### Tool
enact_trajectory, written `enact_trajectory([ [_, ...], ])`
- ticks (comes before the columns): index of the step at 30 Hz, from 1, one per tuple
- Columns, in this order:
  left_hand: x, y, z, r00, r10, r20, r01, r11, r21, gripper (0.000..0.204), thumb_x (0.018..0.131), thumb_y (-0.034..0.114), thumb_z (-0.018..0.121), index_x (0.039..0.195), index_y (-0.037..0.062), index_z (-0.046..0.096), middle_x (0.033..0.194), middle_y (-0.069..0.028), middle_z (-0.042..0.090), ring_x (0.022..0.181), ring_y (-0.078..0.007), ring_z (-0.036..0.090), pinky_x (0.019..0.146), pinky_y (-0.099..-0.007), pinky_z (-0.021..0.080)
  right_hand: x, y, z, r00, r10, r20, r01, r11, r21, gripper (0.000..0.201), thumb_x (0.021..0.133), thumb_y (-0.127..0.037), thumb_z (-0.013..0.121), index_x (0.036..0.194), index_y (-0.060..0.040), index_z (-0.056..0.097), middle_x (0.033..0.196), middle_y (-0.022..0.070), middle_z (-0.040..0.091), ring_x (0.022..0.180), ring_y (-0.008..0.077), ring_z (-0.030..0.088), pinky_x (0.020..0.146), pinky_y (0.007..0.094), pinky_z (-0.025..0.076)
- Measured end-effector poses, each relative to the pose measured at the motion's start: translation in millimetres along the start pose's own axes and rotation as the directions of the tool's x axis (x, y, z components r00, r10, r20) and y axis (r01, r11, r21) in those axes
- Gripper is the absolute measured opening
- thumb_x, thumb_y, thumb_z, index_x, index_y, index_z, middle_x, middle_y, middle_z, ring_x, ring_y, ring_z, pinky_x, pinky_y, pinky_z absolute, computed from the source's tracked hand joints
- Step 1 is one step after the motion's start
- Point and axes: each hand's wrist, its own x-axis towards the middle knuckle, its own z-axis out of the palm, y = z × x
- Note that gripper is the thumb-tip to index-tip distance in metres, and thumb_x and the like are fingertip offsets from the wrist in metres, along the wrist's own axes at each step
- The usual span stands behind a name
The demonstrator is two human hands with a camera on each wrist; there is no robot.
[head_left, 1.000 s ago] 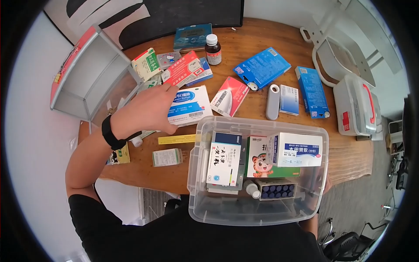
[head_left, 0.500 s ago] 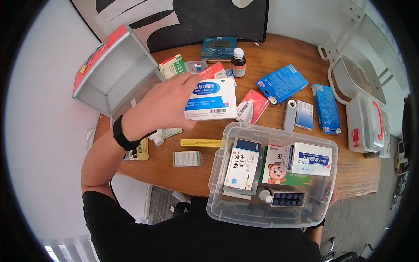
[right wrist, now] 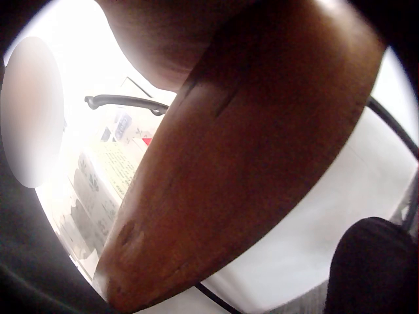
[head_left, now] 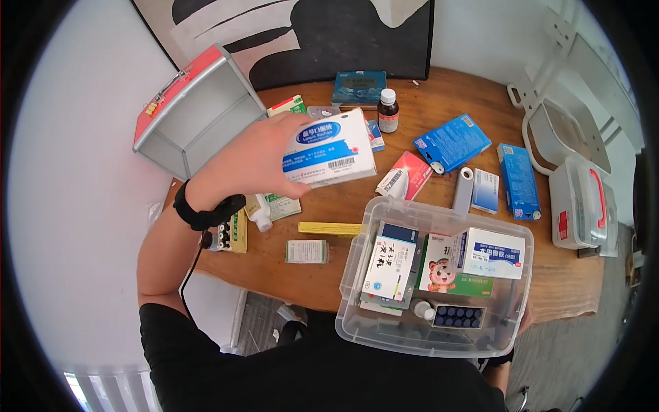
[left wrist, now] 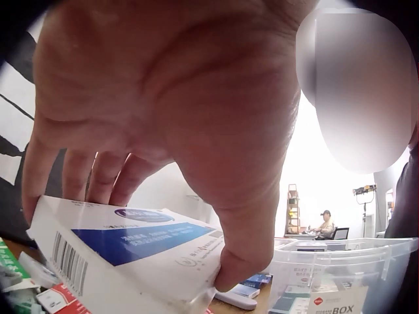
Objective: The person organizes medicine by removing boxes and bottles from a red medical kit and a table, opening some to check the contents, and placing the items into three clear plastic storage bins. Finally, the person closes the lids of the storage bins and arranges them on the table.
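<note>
My left hand (head_left: 254,154) grips a white and blue medicine box (head_left: 332,155) by its left end, above the table. In the left wrist view, the thumb and fingers span this box (left wrist: 141,252) from opposite sides. A clear plastic bin (head_left: 425,347) sits in front of my body, tilted, overlapping the table's near edge. Holding its right side is my right hand (head_left: 526,320), mostly hidden by the bin wall. Inside lie a white box with handwriting (head_left: 386,264), a tiger-picture box (head_left: 439,273), a white and blue box (head_left: 490,253), a small white bottle (head_left: 423,310) and dark-capped vials (head_left: 458,316).
On the wooden table (head_left: 494,89) are a brown bottle (head_left: 388,111), a red and white box (head_left: 403,176), blue boxes (head_left: 452,143), a grey device (head_left: 463,192) and a yellow box (head_left: 330,229). A red-edged case (head_left: 206,110) stands open at left; a lidded container (head_left: 573,202) stands right.
My left hand has taken hold of the white and blue box, lifted it off the table and turned it slightly. The head view has shifted, moving the scene rightward and down. The bin remains held.
</note>
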Motion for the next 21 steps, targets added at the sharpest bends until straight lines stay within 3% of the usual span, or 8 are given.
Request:
enact_trajectory([
  [3,-5,-5,-2,1.0,-0.015,-0.009,0.015,0.999,0.039,0.099,0.064,0.037,0.093,0.148,-0.0005,0.058,0.139,-0.0251,0.068,0.125,-0.0395,0.068,0.112,-0.0446,0.053,7,-13,1,0.998,-0.056,0.011,0.056,0.996,-0.074,0.02,0.098,-0.016,0.073,0.091,0.0009,0.066,0.072,0.0058,0.061,0.064,0.0151,0.058,0.059,0.0326,0.046],
  [7,-15,23,-19,1.0,0.021,-0.006,-0.022,0.996,-0.081,0.099,0.063,0.037,0.094,0.149,0.0007,0.058,0.136,-0.0231,0.069,0.123,-0.0377,0.069,0.11,-0.0436,0.054,10,-9,-5,0.991,-0.128,0.04,0.132,0.982,-0.134,0.02,0.097,-0.008,0.069,0.081,-0.0007,0.058,0.067,0.0061,0.05,0.06,0.016,0.048,0.056,0.0337,0.038],
  [10,-26,63,-35,0.992,0.122,-0.022,-0.124,0.976,-0.18,0.098,0.064,0.035,0.094,0.147,-0.001,0.058,0.133,-0.0217,0.069,0.113,-0.0418,0.071,0.102,-0.0448,0.057,16,-24,-4,0.987,-0.137,0.085,0.148,0.98,-0.135,0.024,0.094,-0.007,0.072,0.078,-0.0011,0.055,0.066,0.0082,0.046,0.06,0.0194,0.045,0.056,0.0348,0.037],
  [12,-25,92,-35,0.958,0.284,0.034,-0.275,0.946,-0.174,0.093,0.061,0.028,0.096,0.145,0.0061,0.063,0.135,-0.016,0.069,0.122,-0.0345,0.069,0.109,-0.0463,0.055,15,-29,-4,0.992,-0.088,0.09,0.098,0.989,-0.114,0.025,0.092,-0.006,0.074,0.077,-0.0009,0.054,0.066,0.0083,0.046,0.06,0.0195,0.045,0.055,0.0347,0.036],
  [13,-20,105,-28,0.956,0.291,0.035,-0.281,0.943,-0.181,0.093,0.061,0.028,0.096,0.145,0.0061,0.063,0.135,-0.016,0.069,0.122,-0.0345,0.069,0.109,-0.0463,0.055,15,-29,-3,0.995,-0.043,0.094,0.05,0.996,-0.075,0.026,0.09,-0.004,0.076,0.076,-0.0008,0.054,0.066,0.0083,0.045,0.06,0.0196,0.044,0.055,0.0346,0.036],
  [15,-8,133,-15,0.784,0.617,0.063,-0.609,0.785,-0.113,0.08,0.067,0.017,0.095,0.141,0.0101,0.066,0.135,-0.0107,0.069,0.129,-0.0311,0.066,0.112,-0.0476,0.052,14,-26,-4,0.995,-0.063,0.072,0.07,0.994,-0.087,0.027,0.088,-0.002,0.077,0.076,-0.0009,0.053,0.066,0.0082,0.045,0.06,0.0194,0.044,0.055,0.0342,0.036],
  [20,9,159,-10,0.65,0.73,0.211,-0.76,0.627,0.171,0.062,0.078,0.006,0.085,0.137,0.0123,0.068,0.136,-0.0039,0.068,0.14,-0.0267,0.059,0.121,-0.0469,0.045,23,-46,2,0.988,-0.151,0.042,0.155,0.979,-0.132,0.032,0.085,0.004,0.079,0.073,-0.0019,0.05,0.066,0.008,0.043,0.059,0.0188,0.041,0.055,0.0328,0.035],
  [21,11,163,-11,0.619,0.738,0.27,-0.785,0.577,0.224,0.057,0.08,0.004,0.082,0.136,0.0121,0.069,0.137,-0.0027,0.068,0.143,-0.026,0.057,0.124,-0.0465,0.043,22,-49,3,0.992,-0.121,0.036,0.125,0.982,-0.139,0.036,0.089,0.003,0.08,0.072,-0.0023,0.049,0.066,0.0079,0.043,0.058,0.0196,0.04,0.055,0.0335,0.035],
])
